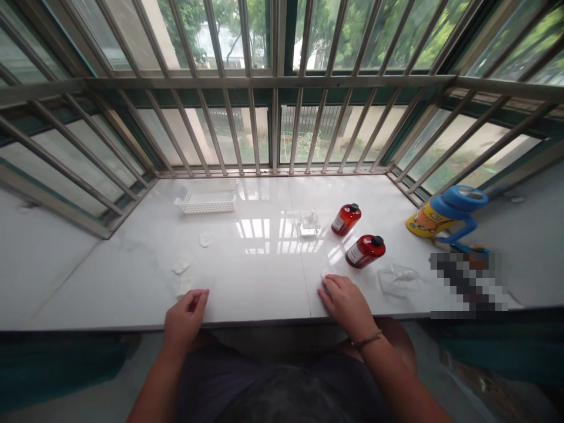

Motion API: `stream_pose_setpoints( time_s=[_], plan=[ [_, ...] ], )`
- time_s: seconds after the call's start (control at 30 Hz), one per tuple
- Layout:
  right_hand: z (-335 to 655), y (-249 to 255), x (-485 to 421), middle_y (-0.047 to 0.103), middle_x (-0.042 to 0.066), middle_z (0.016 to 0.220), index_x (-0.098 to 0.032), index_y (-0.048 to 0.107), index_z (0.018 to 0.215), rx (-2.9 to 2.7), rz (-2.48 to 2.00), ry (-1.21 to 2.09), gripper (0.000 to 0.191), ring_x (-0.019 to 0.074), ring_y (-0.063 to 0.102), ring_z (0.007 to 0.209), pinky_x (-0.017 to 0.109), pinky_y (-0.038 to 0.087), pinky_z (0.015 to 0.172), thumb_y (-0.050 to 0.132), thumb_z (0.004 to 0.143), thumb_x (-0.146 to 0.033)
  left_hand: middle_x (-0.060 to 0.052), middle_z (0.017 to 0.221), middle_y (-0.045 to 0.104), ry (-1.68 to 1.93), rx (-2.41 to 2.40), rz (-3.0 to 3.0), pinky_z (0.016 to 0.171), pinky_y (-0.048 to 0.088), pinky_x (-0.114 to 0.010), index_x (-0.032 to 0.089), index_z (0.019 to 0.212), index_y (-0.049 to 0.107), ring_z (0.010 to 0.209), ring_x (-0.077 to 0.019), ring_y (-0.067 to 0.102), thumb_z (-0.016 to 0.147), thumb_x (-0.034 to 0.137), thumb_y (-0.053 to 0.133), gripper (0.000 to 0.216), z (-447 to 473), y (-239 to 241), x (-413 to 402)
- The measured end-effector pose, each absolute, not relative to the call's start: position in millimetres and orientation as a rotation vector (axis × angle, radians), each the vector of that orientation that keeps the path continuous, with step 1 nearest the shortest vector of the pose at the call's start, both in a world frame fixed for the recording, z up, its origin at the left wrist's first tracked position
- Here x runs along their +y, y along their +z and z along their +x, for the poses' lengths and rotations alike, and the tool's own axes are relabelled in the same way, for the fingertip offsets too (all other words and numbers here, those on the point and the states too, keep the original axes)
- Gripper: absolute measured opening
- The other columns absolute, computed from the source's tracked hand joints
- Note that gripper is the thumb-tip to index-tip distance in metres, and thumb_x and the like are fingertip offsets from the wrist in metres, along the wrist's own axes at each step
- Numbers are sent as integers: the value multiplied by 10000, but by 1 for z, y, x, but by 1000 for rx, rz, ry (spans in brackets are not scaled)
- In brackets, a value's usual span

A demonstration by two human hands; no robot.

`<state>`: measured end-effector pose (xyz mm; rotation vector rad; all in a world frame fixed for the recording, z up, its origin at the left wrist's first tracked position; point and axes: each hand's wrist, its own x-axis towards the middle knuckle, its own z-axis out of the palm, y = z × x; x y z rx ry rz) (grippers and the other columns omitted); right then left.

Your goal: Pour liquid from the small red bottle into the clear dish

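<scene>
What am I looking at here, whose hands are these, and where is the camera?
The single picture comes from a camera worn on a person's head, looking forward and down, so you see their own two bare hands. No machine is involved. They sit at a glossy white windowsill behind a metal window grille. The left hand rests at the sill's near edge, loosely curled, holding nothing. The right hand lies flat, fingertips on a small white pad. Beyond it lie two red bottles on their sides, a clear plastic wrapper, a small clear dish, a white basket, several white pads on the left and a yellow-and-blue cup on the right.
</scene>
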<state>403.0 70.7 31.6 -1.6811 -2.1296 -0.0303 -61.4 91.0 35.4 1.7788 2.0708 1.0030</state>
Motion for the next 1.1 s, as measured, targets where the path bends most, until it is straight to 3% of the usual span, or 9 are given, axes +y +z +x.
stream_pose_setpoints(
  time_s=[0.27,0.7,1.1],
  plan=[
    [404,13,54,712,187,1312,-133,720,1243,-2066,-1763,-143,329,310,648,1224,478,537,1105,462,1110,-288,-5,731,779,1214,2095,1872,648,497,-265,218,819,776,653,-178,706,984,462,618,334,-62,17,85],
    [400,3,58,576,194,1585,-115,604,1499,-2257,-1927,-153,469,347,551,1448,522,453,1199,447,1105,-315,14,596,595,1176,2026,2326,606,371,-281,219,685,635,575,-148,545,1037,353,597,378,-55,15,84],
    [386,16,94,408,188,1711,-79,470,1621,-2297,-2155,61,554,329,416,1571,507,373,1261,323,1137,-305,15,639,587,1131,1992,2458,626,363,-306,221,728,633,611,-164,555,1053,303,618,336,-54,11,85]
  ],
)
